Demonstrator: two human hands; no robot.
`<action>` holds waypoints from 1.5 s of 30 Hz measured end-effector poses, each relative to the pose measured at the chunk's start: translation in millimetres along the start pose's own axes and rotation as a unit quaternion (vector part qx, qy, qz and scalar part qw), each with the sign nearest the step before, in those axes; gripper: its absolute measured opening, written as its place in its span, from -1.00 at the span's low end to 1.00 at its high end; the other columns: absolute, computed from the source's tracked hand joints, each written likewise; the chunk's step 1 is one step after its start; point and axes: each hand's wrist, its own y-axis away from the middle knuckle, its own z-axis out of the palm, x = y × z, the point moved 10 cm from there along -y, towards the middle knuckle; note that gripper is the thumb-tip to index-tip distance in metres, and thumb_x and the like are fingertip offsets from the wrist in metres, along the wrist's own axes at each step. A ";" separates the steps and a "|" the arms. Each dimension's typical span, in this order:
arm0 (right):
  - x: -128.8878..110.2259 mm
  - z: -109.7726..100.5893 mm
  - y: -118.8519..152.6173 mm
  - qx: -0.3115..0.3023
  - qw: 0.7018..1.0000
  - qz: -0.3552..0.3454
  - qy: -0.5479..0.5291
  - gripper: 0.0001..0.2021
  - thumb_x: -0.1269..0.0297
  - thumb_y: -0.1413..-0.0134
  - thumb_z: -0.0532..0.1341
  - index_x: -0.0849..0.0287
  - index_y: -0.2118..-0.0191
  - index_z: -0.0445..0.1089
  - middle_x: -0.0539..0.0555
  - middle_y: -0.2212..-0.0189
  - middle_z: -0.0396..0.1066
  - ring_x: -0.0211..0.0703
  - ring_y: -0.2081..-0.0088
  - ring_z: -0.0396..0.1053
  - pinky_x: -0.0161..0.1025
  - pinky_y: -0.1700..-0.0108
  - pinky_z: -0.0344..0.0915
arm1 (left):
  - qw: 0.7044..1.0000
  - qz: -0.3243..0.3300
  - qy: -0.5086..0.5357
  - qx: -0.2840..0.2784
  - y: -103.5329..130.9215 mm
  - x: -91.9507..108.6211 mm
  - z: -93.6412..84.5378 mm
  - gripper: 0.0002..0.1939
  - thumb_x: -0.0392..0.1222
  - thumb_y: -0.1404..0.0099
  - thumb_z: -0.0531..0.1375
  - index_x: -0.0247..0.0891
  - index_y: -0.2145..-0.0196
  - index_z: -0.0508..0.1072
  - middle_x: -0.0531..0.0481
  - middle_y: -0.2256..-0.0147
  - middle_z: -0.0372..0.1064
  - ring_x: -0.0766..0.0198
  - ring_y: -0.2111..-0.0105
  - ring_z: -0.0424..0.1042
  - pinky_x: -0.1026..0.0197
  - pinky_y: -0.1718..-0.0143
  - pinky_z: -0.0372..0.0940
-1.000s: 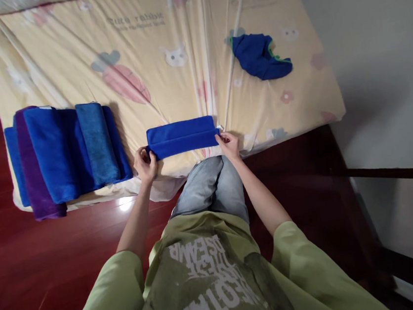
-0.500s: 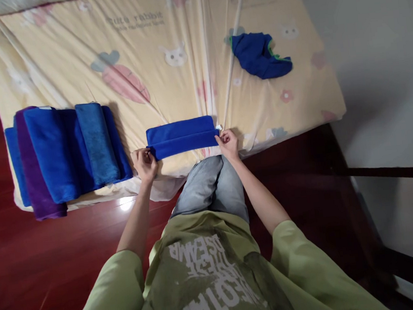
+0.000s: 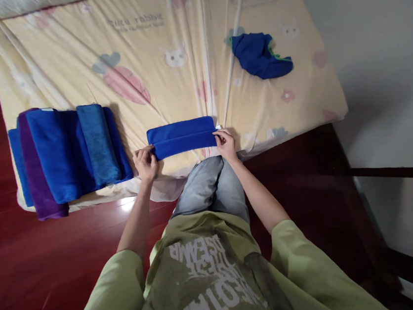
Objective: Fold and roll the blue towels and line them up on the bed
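Note:
A blue towel (image 3: 182,137), folded into a long flat strip with a lengthwise crease, lies on the bed near its front edge. My left hand (image 3: 145,163) pinches the towel's left end. At the opposite end, my right hand (image 3: 225,144) has its thumb and fingers closed on the towel's corner, beside a small white tag (image 3: 219,127). The fingertips of both hands partly cover the towel's ends.
Folded towels in blue and purple (image 3: 45,166) overlap in a row at the bed's left front. A crumpled blue cloth (image 3: 260,57) with green trim lies at the right. The bed's patterned sheet (image 3: 77,35) is wrinkled; a grey wall (image 3: 377,56) stands to the right.
The fingers of both hands have shifted slightly upward along the towel's ends. The towel stays in nearly the same place, and the view has moved a little.

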 end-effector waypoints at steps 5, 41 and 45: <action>-0.4 0.3 -0.6 -0.047 0.999 0.003 0.011 -0.73 0.27 -0.30 0.13 0.15 0.02 0.52 0.19 0.05 0.44 -0.08 0.17 0.40 -0.16 0.10 0.41 | 0.999 -0.011 -0.035 -0.033 -0.9 2.3 2.8 -0.75 -0.15 -0.39 0.12 -0.17 0.06 0.52 -0.10 0.01 0.52 0.01 -0.05 0.36 -0.08 -0.19 0.14; 53.7 -6.6 -3.8 0.005 0.990 0.120 -0.076 -0.61 -0.10 -0.13 0.28 0.17 0.21 0.47 0.07 0.35 0.48 -0.10 0.32 0.42 -0.12 0.17 0.46 | 0.997 -0.070 0.011 0.003 5.4 -27.8 -2.8 -0.67 0.12 -0.45 0.11 -0.17 0.16 0.48 -0.12 0.26 0.36 0.06 0.15 0.37 0.03 0.03 0.27; 56.6 -10.0 -2.7 0.046 0.987 0.134 -0.079 -0.45 -0.30 -0.10 0.23 0.18 0.23 0.44 0.06 0.38 0.43 -0.12 0.33 0.39 -0.17 0.20 0.42 | 0.996 -0.084 0.000 0.008 6.0 -33.9 -1.8 -0.64 0.13 -0.48 0.05 -0.18 0.10 0.46 -0.11 0.26 0.35 0.08 0.19 0.37 0.03 0.04 0.26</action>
